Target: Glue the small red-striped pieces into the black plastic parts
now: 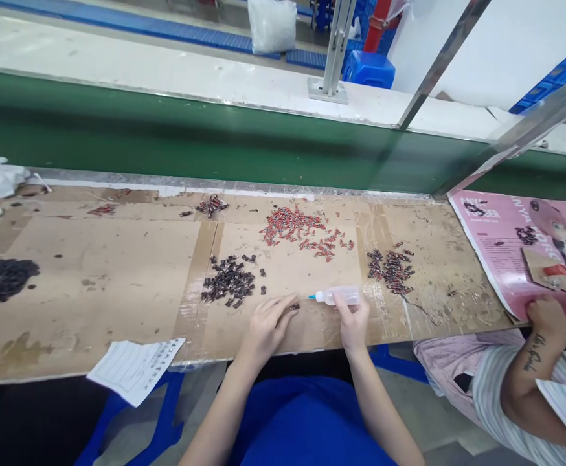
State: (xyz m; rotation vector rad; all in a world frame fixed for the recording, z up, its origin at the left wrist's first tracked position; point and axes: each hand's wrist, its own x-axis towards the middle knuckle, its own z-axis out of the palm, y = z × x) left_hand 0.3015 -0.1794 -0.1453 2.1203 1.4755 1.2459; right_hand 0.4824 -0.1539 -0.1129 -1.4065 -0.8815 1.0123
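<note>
My right hand (354, 321) is closed around a clear squeeze bottle (330, 296) with a thin blue needle tip that points left. My left hand (267, 325) is closed at the cardboard surface, with a small dark part (294, 307) at its fingertips, just left of the needle tip and apart from it. Left of that hand lies a pile of small black parts (229, 280). Beyond both hands is a spread of small red and metal pieces (293, 223). Right of the bottle sits a heap of dark and red assembled pieces (394, 268).
Cardboard (118, 259) covers the bench, backed by a green conveyor belt (190, 136). A black pile (7, 279) lies far left, a paper sheet (135, 369) overhangs the front edge. At right, a co-worker's hand (549, 317) rests by a pink sheet (494, 246). A metal post (337, 52) stands behind.
</note>
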